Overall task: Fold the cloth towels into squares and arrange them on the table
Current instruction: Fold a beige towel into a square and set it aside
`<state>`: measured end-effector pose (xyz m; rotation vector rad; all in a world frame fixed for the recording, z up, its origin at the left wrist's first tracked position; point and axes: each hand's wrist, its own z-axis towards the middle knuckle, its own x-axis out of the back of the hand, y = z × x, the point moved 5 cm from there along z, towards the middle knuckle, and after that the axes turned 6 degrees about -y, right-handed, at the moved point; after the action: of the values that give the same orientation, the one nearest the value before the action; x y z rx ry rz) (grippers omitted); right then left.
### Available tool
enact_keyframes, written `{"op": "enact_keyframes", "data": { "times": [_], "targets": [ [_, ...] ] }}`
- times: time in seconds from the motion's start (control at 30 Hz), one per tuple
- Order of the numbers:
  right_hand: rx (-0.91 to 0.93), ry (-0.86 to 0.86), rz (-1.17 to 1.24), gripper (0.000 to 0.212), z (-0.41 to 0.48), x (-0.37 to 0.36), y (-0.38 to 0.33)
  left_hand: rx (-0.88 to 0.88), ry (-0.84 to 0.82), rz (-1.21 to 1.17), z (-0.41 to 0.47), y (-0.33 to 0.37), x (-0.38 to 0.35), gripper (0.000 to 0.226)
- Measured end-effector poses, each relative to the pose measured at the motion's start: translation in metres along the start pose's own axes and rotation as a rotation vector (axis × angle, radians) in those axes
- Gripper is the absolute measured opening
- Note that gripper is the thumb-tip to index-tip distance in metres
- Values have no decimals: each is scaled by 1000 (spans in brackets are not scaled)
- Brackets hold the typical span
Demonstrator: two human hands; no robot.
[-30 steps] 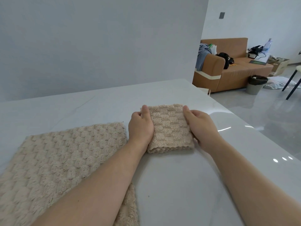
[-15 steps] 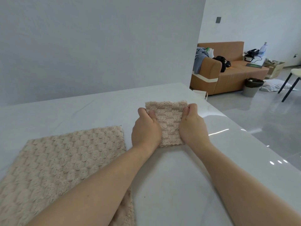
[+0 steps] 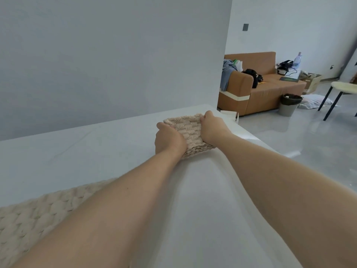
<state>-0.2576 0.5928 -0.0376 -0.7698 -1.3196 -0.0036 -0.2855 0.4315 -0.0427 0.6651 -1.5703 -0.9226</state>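
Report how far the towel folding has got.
Done: the folded towel is a small square. In hand: the left hand and right hand grip its sides, near the far edge of the table. Left: the flat towel at the near left needs folding and arranging.

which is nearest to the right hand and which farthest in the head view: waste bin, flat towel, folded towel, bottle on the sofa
1. folded towel: gripped by the right hand, far end of the table.
2. flat towel: near left of the table.
3. waste bin: on the floor beyond the table, right.
4. bottle: far end of the sofa, behind the bin.
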Motion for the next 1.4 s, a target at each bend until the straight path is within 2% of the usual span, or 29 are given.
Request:
{"op": "enact_keyframes", "data": {
  "times": [0.13,0.37,0.57,0.73,0.87,0.93,1.03,1.1,1.13,1.23,1.33,1.4],
  "targets": [
    [17,8,-110,17,34,-12,-2,-14,26,107,32,3,-12,37],
    [46,81,-141,10,52,-20,9,-133,50,356,55,12,-29,29],
    [-12,137,-187,17,56,-18,14,-208,119,535,64,9,-36,17],
    [-3,158,-246,15,58,-18,10,-20,155,611,75,-8,-35,37],
    [10,224,-381,24,59,-13,12,-7,178,601,77,-9,-35,43],
    [-27,233,-327,33,60,-13,20,-84,209,597,74,-4,-36,48],
    [-69,236,-230,36,63,-15,29,-405,270,655,70,6,-41,54],
    [-63,227,-165,33,64,-17,31,-599,214,683,69,10,-50,46],
    [-47,227,-139,30,64,-18,31,-630,164,681,71,9,-53,45],
    [39,248,-115,25,64,-18,28,-559,26,657,77,4,-58,52],
    [205,252,-79,24,66,-18,23,-426,-62,652,79,2,-56,47],
    [221,204,-74,30,69,-20,25,-387,-139,670,79,1,-56,45]
  ]
}}
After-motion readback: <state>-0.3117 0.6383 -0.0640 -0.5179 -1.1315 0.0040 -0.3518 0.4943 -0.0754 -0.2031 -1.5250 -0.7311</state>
